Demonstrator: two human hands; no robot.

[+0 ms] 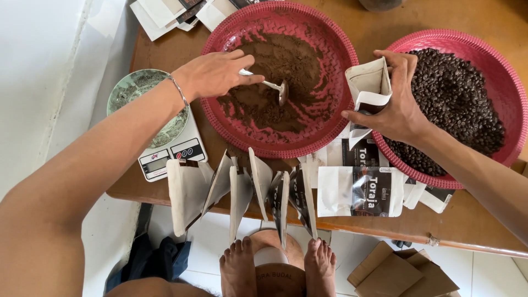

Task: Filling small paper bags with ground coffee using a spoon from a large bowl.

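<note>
The small white paper pouch with a dark front (369,88) is pinched open in your right hand (397,102), just between the two big trays, and I cannot see anything inside it. Your left hand (212,74) holds a thin shiny metal spoon (269,86), and its bowl sits down in the soft brown powder (286,66). That powder is heaped loosely in the round pink woven plastic tray (330,33). So the scooping looks only just begun. A row of flat white pouches (242,190) stands open along the edge of the brown wooden table (473,225), and they look unfilled. The second pink woven tray (514,82) holds small, dark, bumpy beans (462,104). A white kitchen scale with a round green dish (159,148) waits near your left arm.
</note>
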